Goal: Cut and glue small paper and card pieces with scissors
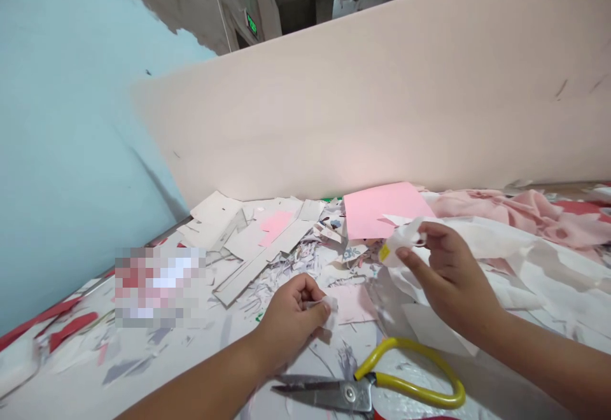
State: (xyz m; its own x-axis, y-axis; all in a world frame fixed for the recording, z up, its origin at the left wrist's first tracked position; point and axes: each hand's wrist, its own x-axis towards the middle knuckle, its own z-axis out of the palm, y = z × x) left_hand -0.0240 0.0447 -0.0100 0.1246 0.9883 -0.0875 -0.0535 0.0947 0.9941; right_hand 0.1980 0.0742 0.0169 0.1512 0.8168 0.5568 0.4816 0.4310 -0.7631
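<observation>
My left hand [298, 312] is closed in a pinch on a small scrap of thin white sheet [330, 308], low over the table. Higher and to the right, my right hand [449, 270] pinches a strip of thin white sheet [394, 242] that carries a yellow mark. Whether that strip joins the larger white sheet behind the hand, I cannot tell. In front of both hands lie scissors [351, 394] with yellow-coated handles, blades pointing left. A pale pink paper piece [353, 303] lies flat between the hands.
Pink paper [382, 210] leans near the pale partition [358, 102]. Cut cardboard pieces [258, 229] and paper shreds cover the back left. A pink cloth [520, 216] and a white sheet [548, 267] spread at the right. Red scraps [74, 331] lie along the left edge, beside a blurred-out patch.
</observation>
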